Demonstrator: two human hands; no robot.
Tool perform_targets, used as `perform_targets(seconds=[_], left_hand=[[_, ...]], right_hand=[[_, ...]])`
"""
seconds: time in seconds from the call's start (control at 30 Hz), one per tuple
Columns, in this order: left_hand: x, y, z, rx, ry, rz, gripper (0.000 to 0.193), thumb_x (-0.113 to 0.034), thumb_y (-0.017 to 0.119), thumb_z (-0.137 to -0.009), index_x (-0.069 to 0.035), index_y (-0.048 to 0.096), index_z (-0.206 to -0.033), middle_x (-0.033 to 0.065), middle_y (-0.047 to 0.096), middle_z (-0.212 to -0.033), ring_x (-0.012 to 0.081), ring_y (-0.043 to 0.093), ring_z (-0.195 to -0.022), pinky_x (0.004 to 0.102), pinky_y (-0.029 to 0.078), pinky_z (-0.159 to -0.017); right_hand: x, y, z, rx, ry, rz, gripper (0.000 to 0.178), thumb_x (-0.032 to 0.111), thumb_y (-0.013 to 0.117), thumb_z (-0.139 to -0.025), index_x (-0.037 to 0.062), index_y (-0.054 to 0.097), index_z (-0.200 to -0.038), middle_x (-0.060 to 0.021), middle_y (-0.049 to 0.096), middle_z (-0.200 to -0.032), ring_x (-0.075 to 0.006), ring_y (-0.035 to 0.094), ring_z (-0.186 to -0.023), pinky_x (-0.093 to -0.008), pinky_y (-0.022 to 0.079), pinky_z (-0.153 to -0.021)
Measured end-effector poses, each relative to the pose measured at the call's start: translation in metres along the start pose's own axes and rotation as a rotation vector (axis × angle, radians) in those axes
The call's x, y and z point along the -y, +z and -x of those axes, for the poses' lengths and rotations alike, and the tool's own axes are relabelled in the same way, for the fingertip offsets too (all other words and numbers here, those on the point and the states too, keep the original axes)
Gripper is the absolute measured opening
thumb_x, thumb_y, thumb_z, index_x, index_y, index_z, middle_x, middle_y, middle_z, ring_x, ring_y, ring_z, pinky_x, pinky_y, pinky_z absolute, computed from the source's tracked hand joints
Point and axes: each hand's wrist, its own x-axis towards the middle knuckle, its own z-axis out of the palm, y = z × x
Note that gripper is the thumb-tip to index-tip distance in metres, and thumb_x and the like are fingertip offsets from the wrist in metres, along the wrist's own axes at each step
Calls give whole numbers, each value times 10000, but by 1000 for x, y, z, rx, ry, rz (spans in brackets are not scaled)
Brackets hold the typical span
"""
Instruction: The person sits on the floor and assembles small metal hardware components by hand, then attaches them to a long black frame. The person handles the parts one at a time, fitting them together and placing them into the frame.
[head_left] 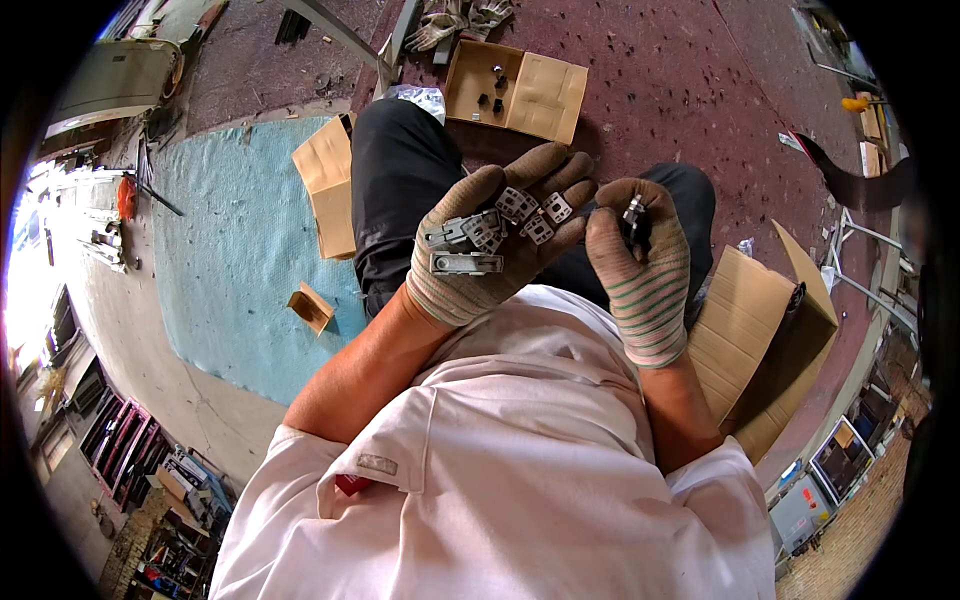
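My left hand [500, 220], in a work glove with a dark coated palm, is turned palm up with its fingers loosely spread. It carries several small metal fittings [538, 216], pale plates with square holes. Two longer silver pieces [466, 263] lie nearer the wrist and thumb. Close beside it, my right hand [642, 260], gloved alike with a striped cuff, is closed. Thumb and fingers pinch a small part [634, 215], shiny at the top and dark below; its kind cannot be made out.
Beyond my knees stands an open cardboard box [485, 85] with a few small dark parts inside. Work gloves [460, 22] lie behind it. At right is a larger open carton [745, 310]. A blue mat [230, 250] at left bears a small cardboard piece [312, 308] and another carton [328, 185].
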Motion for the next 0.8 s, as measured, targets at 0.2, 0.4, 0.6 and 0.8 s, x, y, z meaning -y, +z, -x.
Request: perform_targets(seconds=[0.2,0.4,0.6,0.8], left_hand=[[1,-7,1,74,18,-21,627,-327,507,-1000,-54,321,-1533,109,390,-1552,235,382,-1417,407,275,-1204],[2,-2,4,-51,60,3,619,-332,436,-1028,-60,290,-1565,109,314,-1625,254,320,-1469,412,229,-1225],[4,-1,3,23,64,53,623,-323,527,-998,2,378,-1509,173,399,-1555,300,387,-1419,431,282,-1204],[2,0,7,-57,83,34,593,-330,472,-1019,-18,393,-1517,166,375,-1586,300,355,-1454,477,264,-1209]], right_hand=[[5,10,4,-72,-164,357,183,79,728,-892,67,629,-1045,-47,664,-843,-113,621,-693,-262,517,-634],[2,10,1,-49,-397,639,273,104,789,-841,77,668,-1085,-65,690,-915,-153,637,-676,-290,523,-628],[2,13,3,-17,-405,727,299,149,819,-812,90,658,-1058,-89,693,-920,-234,670,-723,-345,541,-653],[3,19,3,-42,-449,852,342,211,807,-819,93,619,-1080,-71,667,-889,-252,675,-729,-350,559,-620]])
